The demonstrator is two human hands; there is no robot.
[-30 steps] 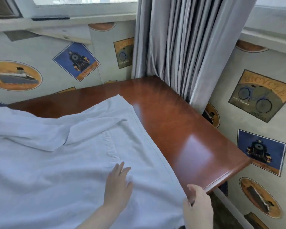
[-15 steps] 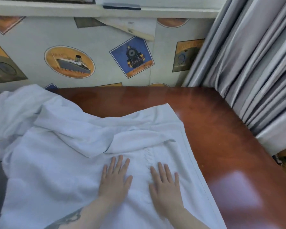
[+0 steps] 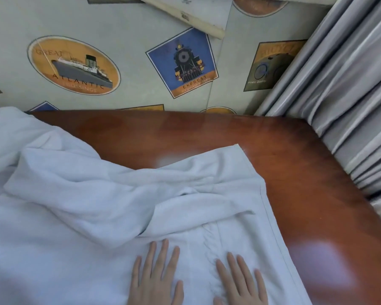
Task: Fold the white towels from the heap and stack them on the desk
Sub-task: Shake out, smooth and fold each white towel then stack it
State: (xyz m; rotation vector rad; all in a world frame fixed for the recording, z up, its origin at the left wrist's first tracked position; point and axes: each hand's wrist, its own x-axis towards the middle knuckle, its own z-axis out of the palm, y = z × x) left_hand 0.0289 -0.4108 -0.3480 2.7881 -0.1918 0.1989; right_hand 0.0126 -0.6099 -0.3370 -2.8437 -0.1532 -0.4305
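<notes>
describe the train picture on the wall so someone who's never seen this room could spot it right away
Start at the wooden desk and look up the patterned wall behind it. Between the oval ship picture on the left and the bicycle picture by the curtain sits the train picture. It alone is a tilted blue square, showing a black locomotive head-on above the word EXPRESS.

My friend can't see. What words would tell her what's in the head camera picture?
Two hands, the left hand and the right hand, lie flat side by side on a rumpled white towel spread over a shiny red-brown desk. Behind are wallpaper with ship and train pictures and a grey curtain at right.
</notes>
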